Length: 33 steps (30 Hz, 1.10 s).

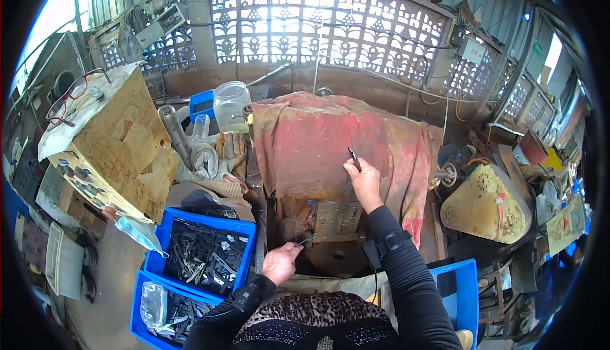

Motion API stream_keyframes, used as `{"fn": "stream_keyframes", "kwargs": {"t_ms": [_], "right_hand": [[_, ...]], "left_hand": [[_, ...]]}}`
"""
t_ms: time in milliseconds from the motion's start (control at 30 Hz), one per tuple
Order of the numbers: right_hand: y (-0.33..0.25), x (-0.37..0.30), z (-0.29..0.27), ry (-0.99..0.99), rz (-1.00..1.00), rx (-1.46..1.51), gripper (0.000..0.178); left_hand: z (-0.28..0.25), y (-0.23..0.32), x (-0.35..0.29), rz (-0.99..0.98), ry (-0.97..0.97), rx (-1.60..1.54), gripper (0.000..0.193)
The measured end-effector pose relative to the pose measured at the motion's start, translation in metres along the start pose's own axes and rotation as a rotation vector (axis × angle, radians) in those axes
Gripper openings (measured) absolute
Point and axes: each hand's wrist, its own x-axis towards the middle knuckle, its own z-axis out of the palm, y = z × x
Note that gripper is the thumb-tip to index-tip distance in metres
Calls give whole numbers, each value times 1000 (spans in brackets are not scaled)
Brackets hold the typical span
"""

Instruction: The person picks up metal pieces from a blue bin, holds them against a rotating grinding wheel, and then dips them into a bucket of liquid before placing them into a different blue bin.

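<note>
My right hand (366,186) is closed round a thin dark piece (354,158), its tip pointing up in front of the red cloth (318,140) draped over a machine. Lower down, my left hand (282,263) pinches a small, narrow dark metal piece (304,242) at the machine's open front. Close to that hand is a worn metal plate (338,220) under the cloth, with a round, dark part (335,258) below it. To the left, a blue bin (253,248) holds many flat, dark metal pieces (219,255). Their exact kind is too small to tell.
A second blue bin (136,312) with similar pieces overlaps the first. Left stands a stained control box (136,140) with a face mask (140,234) hanging from it. Behind are gloves (232,153) and a clear jar (232,105). A triangular guard (486,207) and blue tray (470,293) are right.
</note>
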Motion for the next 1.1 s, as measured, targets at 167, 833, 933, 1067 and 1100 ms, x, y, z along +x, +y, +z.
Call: {"fn": "stream_keyframes", "kwargs": {"t_ms": [167,833,933,1067,1100], "right_hand": [[2,0,1,8,-18,5,17],[6,2,3,2,1,24,16],[8,2,3,-3,-4,30,16],[8,2,4,3,-10,32,16],[8,2,4,1,-4,32,17]], "left_hand": [[-1,1,0,-3,1,-1,41],[1,-1,0,0,-16,-2,42],[2,-1,-1,8,-12,7,42],[2,-1,-1,2,-6,-1,42],[2,-1,0,-4,-10,-6,42]]}}
